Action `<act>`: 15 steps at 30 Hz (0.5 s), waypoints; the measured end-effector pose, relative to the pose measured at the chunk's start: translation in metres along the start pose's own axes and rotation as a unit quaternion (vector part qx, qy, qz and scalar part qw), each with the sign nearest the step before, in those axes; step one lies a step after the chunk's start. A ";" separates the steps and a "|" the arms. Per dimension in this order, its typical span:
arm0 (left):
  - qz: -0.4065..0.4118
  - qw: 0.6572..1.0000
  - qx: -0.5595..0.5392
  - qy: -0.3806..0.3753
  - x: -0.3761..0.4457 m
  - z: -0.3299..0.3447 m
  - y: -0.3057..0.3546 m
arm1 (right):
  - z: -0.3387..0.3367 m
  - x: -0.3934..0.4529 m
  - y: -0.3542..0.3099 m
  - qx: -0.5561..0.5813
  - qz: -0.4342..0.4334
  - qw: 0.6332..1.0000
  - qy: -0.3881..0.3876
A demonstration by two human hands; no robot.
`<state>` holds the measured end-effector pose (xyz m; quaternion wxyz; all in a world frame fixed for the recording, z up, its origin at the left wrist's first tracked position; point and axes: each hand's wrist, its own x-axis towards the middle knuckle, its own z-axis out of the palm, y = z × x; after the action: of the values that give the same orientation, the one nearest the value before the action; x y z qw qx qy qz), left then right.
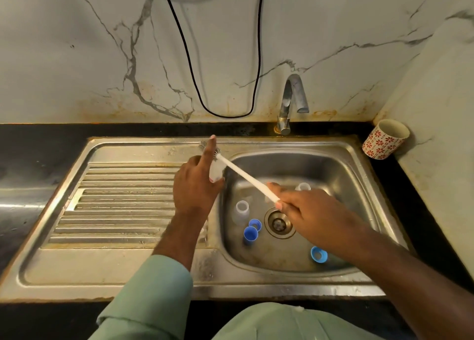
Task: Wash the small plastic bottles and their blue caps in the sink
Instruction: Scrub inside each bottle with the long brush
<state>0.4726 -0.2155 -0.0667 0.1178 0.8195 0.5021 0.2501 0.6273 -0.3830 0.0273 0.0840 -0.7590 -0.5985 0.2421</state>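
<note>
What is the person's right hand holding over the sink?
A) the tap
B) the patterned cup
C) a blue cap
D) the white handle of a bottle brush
D: the right hand grips the white handle of the bottle brush, whose bristled end is up by the small plastic bottle held in the left hand.

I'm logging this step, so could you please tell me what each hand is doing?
Left hand: holds a small bottle.
Right hand: grips the brush handle.
</note>
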 end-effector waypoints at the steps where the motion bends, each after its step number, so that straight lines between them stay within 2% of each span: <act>1: 0.002 1.000 0.005 0.004 -0.002 0.000 0.002 | 0.001 -0.003 0.000 -0.011 -0.001 1.000 -0.005; 5: 0.055 0.998 -0.021 0.003 -0.014 0.010 0.039 | 0.005 0.012 -0.008 -0.019 0.006 1.000 0.007; 8: -0.033 0.997 -0.063 0.028 0.002 -0.004 0.018 | 0.003 -0.004 0.003 -0.011 -0.012 1.000 0.007; 10: -0.071 0.995 -0.051 0.037 0.006 -0.014 0.003 | 0.004 -0.022 0.012 -0.021 -0.011 0.999 0.021; 15: 0.029 0.996 -0.084 0.020 -0.013 -0.011 0.038 | 0.005 -0.005 0.005 -0.023 -0.035 0.997 0.069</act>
<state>0.4911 -0.2449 -0.0443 0.1685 0.8159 0.4575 0.3109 0.6288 -0.3903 0.0225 0.1161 -0.7541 -0.6231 0.1720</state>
